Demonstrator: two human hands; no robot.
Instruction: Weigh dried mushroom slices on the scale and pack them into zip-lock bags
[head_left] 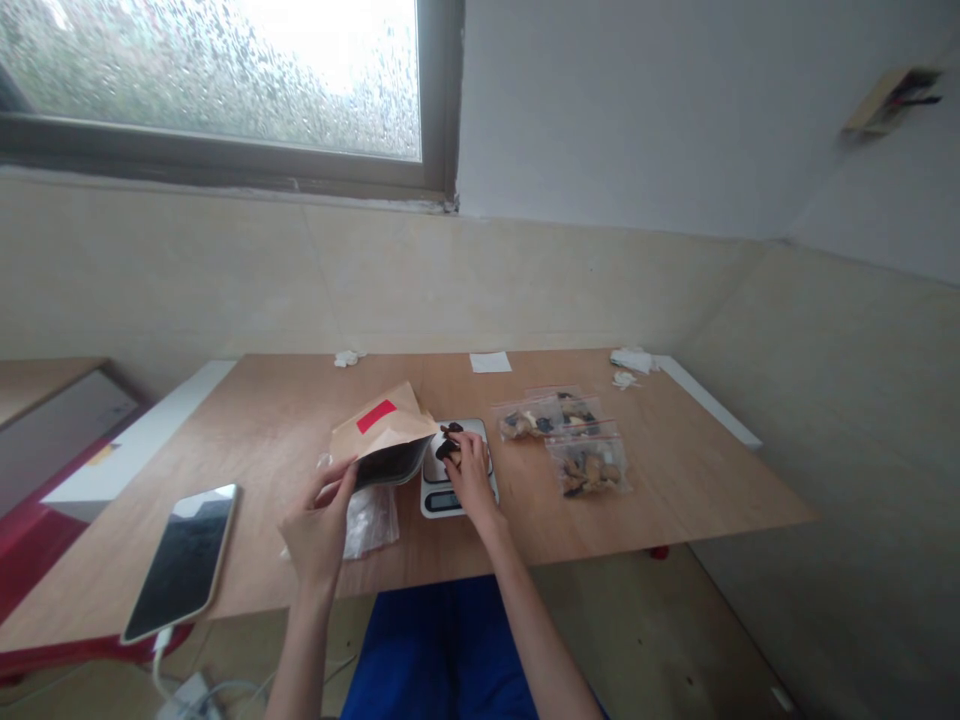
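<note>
My left hand [319, 525] pinches the near edge of a brown paper pouch [401, 422] with a red label; its dark open mouth is turned toward me and to the right. Right of the pouch sits a white kitchen scale [487, 470] with a small grey display [442, 502]. My right hand [471, 475] is over the scale's plate, fingers curled on dark dried pieces [448, 448] that look like wood ear fungus. Under the pouch and my left hand lie clear plastic bags [375, 525].
Zip bags of dried brown and black pieces [592, 470] lie right of the scale, several together. A phone [184, 560] with a charging cable [159, 650] rests at the table's left front. White paper [490, 362] and crumpled tissues [634, 358] lie along the back edge.
</note>
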